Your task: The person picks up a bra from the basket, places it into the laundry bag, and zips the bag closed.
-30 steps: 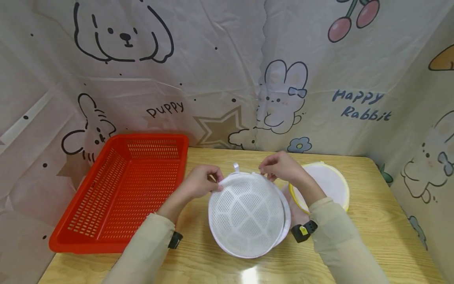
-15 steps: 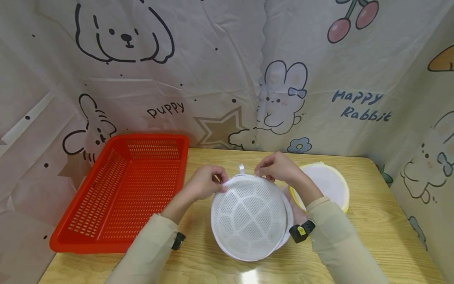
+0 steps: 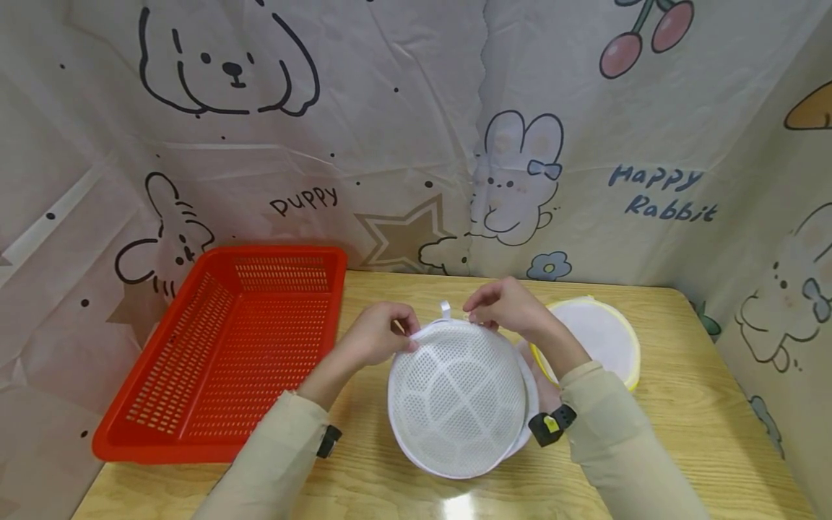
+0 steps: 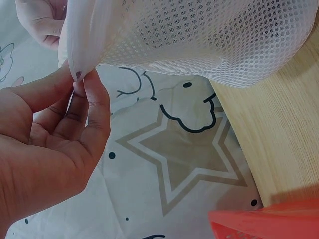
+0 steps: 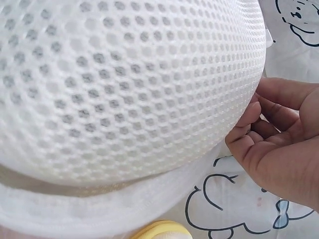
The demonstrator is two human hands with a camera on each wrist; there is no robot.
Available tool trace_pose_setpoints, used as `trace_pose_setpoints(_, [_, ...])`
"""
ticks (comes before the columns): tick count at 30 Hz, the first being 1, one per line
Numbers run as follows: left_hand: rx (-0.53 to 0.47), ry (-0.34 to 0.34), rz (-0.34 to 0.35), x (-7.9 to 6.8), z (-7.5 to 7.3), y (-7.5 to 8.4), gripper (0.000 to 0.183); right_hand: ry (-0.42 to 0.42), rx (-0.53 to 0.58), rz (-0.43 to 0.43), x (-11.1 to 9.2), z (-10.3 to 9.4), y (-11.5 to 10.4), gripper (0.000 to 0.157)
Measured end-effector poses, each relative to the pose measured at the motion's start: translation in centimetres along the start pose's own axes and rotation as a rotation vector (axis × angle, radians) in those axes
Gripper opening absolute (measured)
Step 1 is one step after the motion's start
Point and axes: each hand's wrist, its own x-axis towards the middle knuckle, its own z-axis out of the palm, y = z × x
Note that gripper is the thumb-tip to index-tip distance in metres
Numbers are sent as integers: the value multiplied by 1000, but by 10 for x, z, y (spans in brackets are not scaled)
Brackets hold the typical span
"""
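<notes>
A round white mesh laundry bag (image 3: 455,404) is held up over the table, its far edge raised between both hands. My left hand (image 3: 383,334) pinches the bag's rim at the upper left; in the left wrist view, thumb and fingertips of the left hand (image 4: 65,129) meet on the white edging. At the upper right of the rim, the right hand (image 3: 510,310) has its fingers bent in a pinch. The right wrist view shows the right hand (image 5: 284,134) at the bag's edge, its fingertips partly hidden behind the mesh. A white loop tab (image 3: 445,309) sticks up between the hands.
A red perforated plastic basket (image 3: 339,318) stands on the left of the wooden table (image 3: 689,404). Right of the bag lies a round white bag with yellow edging (image 3: 601,336), partly behind the right forearm, beside pinkish fabric (image 3: 544,383). A printed cloth (image 3: 403,130) hangs behind.
The mesh bag and left hand have shifted slightly right. The right hand has moved a little left along the rim, so the hands are closer together.
</notes>
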Motion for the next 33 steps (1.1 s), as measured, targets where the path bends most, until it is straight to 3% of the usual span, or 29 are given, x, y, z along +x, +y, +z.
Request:
trace_pose_setpoints(14, [19,50,-26,0,-3,-3,13,25,7,9,-2,-3,-1,8])
trace_pose_setpoints(20, [55,80,-86,-2,-6,0,14,34,39,19,-2,-4,-1,5])
trace_pose_setpoints(33, [-4,130,-189,-4,-6,-6,14,121,22,73,-1,-4,3,5])
